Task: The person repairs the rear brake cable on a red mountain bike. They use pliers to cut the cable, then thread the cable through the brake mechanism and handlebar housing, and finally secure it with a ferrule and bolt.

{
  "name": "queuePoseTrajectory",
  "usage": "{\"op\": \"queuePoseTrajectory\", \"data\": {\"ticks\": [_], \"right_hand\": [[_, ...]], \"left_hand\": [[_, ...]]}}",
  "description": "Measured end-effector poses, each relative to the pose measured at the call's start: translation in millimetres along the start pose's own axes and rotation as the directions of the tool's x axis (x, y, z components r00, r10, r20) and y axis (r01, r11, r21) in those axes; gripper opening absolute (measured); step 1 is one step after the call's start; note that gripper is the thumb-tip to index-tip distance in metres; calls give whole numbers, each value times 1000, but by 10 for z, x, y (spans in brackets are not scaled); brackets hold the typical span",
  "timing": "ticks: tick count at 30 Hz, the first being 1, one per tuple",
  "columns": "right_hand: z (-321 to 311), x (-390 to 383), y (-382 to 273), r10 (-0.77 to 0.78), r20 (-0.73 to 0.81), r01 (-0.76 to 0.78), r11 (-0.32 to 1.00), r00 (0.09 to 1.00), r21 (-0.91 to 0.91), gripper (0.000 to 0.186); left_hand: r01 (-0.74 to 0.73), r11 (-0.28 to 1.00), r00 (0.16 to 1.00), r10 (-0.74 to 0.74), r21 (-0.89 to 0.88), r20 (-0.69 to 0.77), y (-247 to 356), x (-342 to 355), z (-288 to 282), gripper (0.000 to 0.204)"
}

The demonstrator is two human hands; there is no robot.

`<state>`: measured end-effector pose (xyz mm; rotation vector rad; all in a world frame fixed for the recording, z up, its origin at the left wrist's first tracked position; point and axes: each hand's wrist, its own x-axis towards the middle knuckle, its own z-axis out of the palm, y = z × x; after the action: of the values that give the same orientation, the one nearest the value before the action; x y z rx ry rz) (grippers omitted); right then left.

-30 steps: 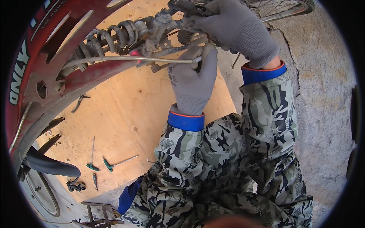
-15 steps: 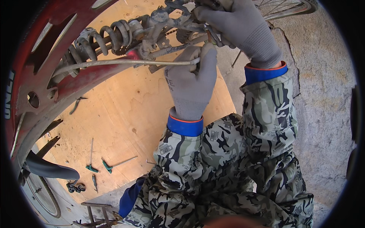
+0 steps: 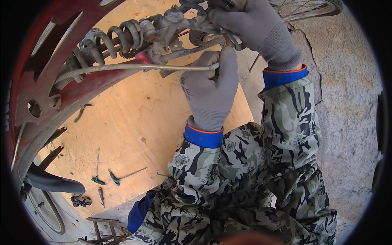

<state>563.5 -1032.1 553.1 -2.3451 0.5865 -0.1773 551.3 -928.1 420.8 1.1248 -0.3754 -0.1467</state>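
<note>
A red bicycle frame (image 3: 30, 87) with a grey coil spring shock (image 3: 122, 38) reaches across the upper left. My left hand (image 3: 210, 83), in a grey glove, is closed on the end of a pale cable housing (image 3: 143, 66) that curves in from the frame. Its thumb points up toward a metal piece beside the other hand. My right hand (image 3: 261, 32), gloved alike, is closed among the dark metal parts at the rear of the bicycle. What its fingers grip is hidden. Both hands are close together, the right one above and farther right.
A plywood board (image 3: 139, 122) lies below the bicycle. On it are pliers (image 3: 83, 112), two green-handled drivers (image 3: 115, 178), a small dark screwdriver (image 3: 101, 197) and a derailleur-like part (image 3: 81, 201). A wheel (image 3: 308, 9) is at the top right, above rough concrete (image 3: 347, 102).
My left hand has shifted slightly right and down with the cable housing end. The right hand stays almost in place.
</note>
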Motion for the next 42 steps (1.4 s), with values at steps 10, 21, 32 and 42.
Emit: {"op": "queuePoseTrajectory", "data": {"ticks": [10, 21, 32, 42], "right_hand": [[17, -17, 11, -1, -38, 6, 993, 999, 121, 17], [49, -38, 112, 11, -135, 34, 945, 991, 326, 14], [26, -93, 160, 26, -198, 70, 885, 980, 460, 13], [-3, -155, 108, -72, -242, 159, 919, 968, 361, 12]], "left_hand": [[-13, 999, 1000, 12, 34, 29, 50, 10, -7, 32], [103, 994, 993, -104, 23, 64, 72, 57, -11, 21], [-89, 990, 971, 62, 106, 231, 113, 149, -11, 7], [241, 946, 966, -211, -218, 149, 269, 73, 114, 25]]}}
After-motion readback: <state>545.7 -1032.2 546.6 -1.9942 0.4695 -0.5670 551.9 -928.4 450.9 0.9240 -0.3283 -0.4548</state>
